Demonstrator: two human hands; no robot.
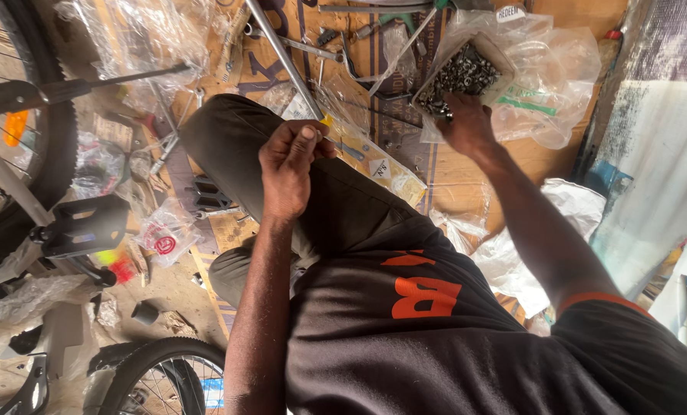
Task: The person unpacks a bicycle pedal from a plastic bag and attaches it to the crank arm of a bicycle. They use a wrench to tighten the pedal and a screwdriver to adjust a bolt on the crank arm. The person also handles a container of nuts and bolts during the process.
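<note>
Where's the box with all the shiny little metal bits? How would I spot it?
Find the brown cardboard sheet on the floor, past the person's knee. At its far side lies crinkly clear plastic, and the right hand reaches into an open box there. Only that box is heaped with small silvery nuts.

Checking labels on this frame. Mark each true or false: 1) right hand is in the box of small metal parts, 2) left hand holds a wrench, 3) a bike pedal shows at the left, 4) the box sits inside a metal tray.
1) True. The right hand reaches into the box of small metal parts.
2) False. The left hand is closed near the knee; no wrench shows in it, and anything pinched there is too small to tell.
3) True. A black pedal sits beside the bicycle wheel.
4) False. The box lies in a clear plastic bag on cardboard.
</note>
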